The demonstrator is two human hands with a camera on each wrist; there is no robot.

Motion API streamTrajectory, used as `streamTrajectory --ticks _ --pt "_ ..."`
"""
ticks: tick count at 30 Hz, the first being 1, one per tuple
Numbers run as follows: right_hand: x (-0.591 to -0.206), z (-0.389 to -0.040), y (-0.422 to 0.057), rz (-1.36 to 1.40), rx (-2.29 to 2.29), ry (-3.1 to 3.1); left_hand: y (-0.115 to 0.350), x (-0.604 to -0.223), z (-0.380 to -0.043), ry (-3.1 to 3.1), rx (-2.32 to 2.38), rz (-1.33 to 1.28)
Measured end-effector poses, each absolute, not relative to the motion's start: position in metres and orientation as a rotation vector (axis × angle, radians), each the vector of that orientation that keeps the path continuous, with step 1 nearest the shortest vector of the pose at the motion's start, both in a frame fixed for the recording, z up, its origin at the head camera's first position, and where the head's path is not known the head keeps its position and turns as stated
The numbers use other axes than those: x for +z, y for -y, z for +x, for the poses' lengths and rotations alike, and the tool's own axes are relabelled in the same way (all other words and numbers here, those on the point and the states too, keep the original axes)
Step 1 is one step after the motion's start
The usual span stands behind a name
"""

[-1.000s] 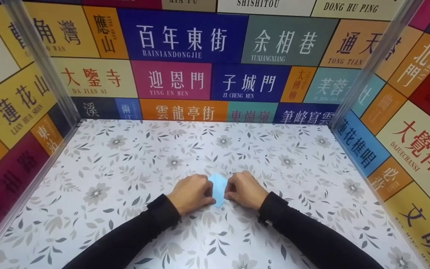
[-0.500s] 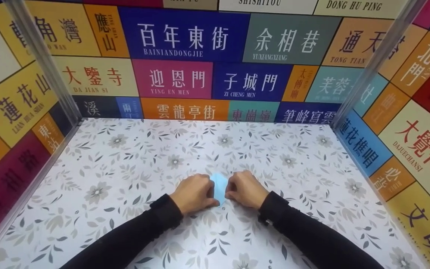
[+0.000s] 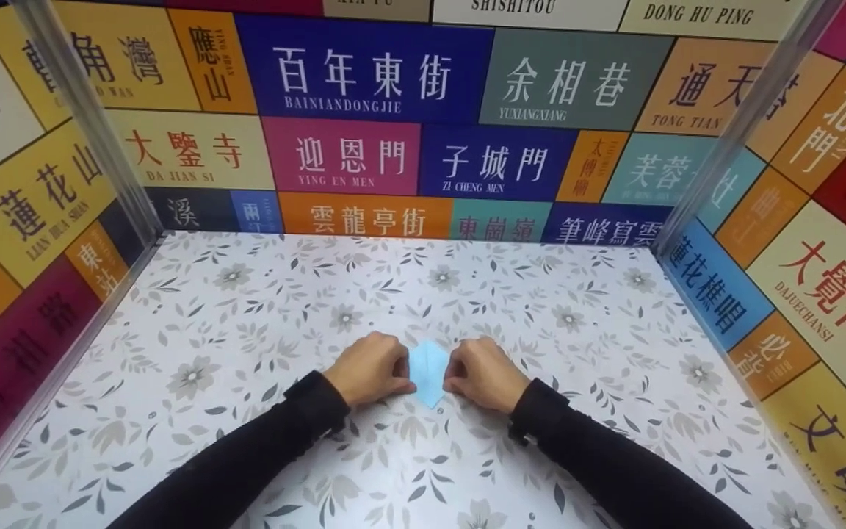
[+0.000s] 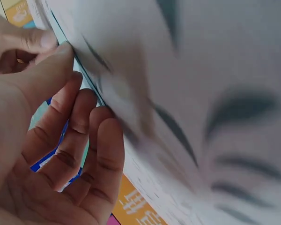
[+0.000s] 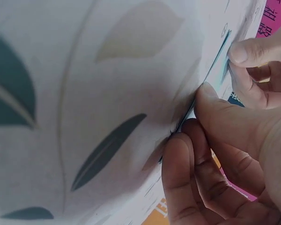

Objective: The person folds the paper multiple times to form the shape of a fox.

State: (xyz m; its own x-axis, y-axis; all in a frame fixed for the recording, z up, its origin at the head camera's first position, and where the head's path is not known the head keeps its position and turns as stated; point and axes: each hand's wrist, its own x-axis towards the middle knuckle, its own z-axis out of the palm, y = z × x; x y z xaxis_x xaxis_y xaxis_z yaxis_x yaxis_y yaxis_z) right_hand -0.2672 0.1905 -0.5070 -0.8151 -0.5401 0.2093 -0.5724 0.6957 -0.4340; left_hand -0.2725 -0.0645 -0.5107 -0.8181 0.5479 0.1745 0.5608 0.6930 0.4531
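Note:
A small piece of light blue folded paper [image 3: 429, 373] lies on the flower-patterned tabletop, with a crease down its middle and a pointed near end. At its left edge, my left hand [image 3: 368, 371] pinches with thumb and forefinger. My right hand [image 3: 490, 375] holds the opposite edge between thumb and curled fingers. Seen from the right wrist, the paper [image 5: 221, 75] shows as a thin, nearly edge-on strip running between both hands. The left wrist view has the remaining left fingers [image 4: 110, 154] bent, their tips close to the tabletop.
The white tabletop [image 3: 261, 301] carries a grey leaf and flower print. Colourful panels [image 3: 364, 70] with Chinese lettering enclose it at the back and both sides. Clear upright corner strips [image 3: 92, 117] stand at the two back corners.
My left hand has shifted slightly left and away from me, its thumb drawing back to the paper's left edge, so more of the paper shows. The right hand stays almost still.

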Motion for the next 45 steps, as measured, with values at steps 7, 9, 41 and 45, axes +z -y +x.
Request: streamTrajectory --ticks 7,9,41,45 --pt "-0.505 -0.267 -0.189 0.914 0.788 2.838 0.076 -0.510 -0.283 2.878 -0.840 -0.885" --pt "-0.505 -0.266 -0.189 0.919 0.785 2.837 0.081 -0.510 -0.285 2.880 -0.848 -0.863" --pt "-0.503 -0.261 -0.193 0.819 0.889 2.915 0.113 -0.504 -0.291 2.849 -0.800 -0.564" --pt "-0.498 -0.259 -0.194 0.804 0.892 2.902 0.120 -0.501 -0.292 2.832 -0.820 -0.527"
